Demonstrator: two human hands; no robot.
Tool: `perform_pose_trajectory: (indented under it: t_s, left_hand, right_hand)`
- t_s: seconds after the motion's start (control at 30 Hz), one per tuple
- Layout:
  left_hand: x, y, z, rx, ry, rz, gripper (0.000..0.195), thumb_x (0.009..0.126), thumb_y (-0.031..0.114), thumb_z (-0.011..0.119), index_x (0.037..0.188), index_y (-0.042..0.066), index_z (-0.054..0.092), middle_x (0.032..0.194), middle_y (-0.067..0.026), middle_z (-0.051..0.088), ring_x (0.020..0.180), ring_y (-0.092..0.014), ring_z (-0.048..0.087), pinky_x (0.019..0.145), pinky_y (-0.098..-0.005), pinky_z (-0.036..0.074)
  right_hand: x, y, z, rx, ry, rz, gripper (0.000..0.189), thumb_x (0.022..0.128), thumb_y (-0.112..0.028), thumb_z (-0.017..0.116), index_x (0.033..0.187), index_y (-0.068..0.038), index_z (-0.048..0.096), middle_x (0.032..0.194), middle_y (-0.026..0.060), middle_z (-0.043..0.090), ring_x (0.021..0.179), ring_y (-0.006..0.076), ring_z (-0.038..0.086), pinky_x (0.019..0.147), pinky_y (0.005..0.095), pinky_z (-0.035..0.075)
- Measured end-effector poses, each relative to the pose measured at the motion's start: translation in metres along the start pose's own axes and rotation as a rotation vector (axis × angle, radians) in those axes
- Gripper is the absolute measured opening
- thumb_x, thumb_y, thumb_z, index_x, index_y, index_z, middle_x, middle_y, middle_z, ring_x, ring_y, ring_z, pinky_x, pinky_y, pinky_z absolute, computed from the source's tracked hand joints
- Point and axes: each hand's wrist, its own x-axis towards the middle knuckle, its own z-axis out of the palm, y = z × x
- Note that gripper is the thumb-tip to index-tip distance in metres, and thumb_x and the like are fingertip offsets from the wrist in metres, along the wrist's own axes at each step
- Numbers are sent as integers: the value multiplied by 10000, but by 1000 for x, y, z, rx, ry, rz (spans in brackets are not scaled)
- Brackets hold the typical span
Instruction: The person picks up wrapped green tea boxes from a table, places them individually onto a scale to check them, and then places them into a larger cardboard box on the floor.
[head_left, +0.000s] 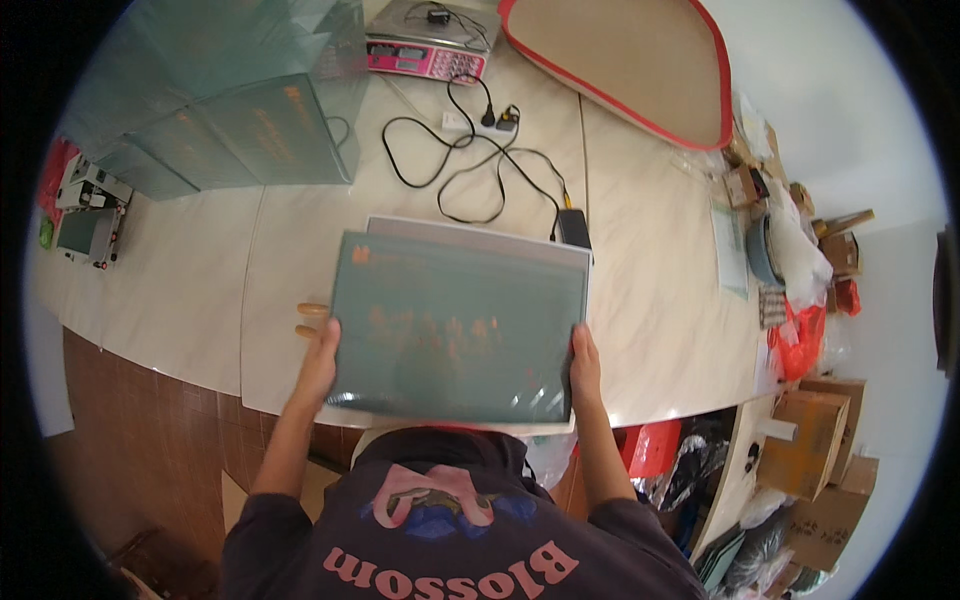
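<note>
A flat dark-green box (457, 330), glossy as if film-wrapped and bearing orange writing, lies before me at the table's front edge. My left hand (325, 364) grips its left side, thumb on the top face. On the opposite side my right hand (585, 364) holds the edge the same way. The fingers of both hands are partly hidden under the box. Behind its far edge a grey panel with a white rim (480, 234) shows, mostly covered. Two rounded wooden ends (312, 308) stick out at the left, close to my left hand.
Similar green boxes (270, 139) in clear film stand at the back left. A pink scale (427, 56), a power strip (480, 124), looped black cables (450, 169) and a power adapter (574, 227) occupy the far side. A red-rimmed board (622, 60) leans back right; cardboard boxes (802, 442) stand right.
</note>
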Motion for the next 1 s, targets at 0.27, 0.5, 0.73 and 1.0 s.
perform_pose_trajectory:
  t_s: [0.27, 0.5, 0.73, 1.0]
  left_hand:
    - [35, 32, 28, 241, 169, 20, 690, 951, 554, 352, 1382, 15, 377, 1347, -171, 453, 1265, -262, 391, 1061, -345, 274]
    - [-21, -18, 24, 33, 126, 37, 628, 977, 490, 354, 1327, -26, 427, 1267, -150, 514, 1166, -218, 480, 995, -329, 365]
    - [34, 16, -22, 14, 119, 34, 664, 959, 521, 381, 1337, -23, 421, 1240, -142, 538, 1149, -207, 485, 998, -294, 349]
    - [23, 11, 34, 113, 144, 95, 623, 977, 469, 375, 1422, 36, 323, 1381, -169, 434, 1303, -241, 368, 1073, -317, 260]
  right_hand:
    - [52, -13, -10, 50, 32, -111, 502, 983, -396, 403, 1231, 20, 536, 1134, 66, 585, 1038, 145, 515, 927, 267, 379]
    - [-25, 23, -20, -80, 72, -136, 490, 983, -414, 400, 1138, 25, 553, 751, -35, 424, 708, 94, 388, 653, 238, 351]
    - [18, -11, 28, -118, 62, -246, 449, 991, -405, 382, 977, 11, 551, 734, 17, 466, 715, 136, 418, 664, 280, 373]
    - [27, -7, -19, -301, 119, -275, 501, 996, -410, 331, 850, 30, 521, 673, 66, 452, 670, 148, 410, 622, 309, 381]
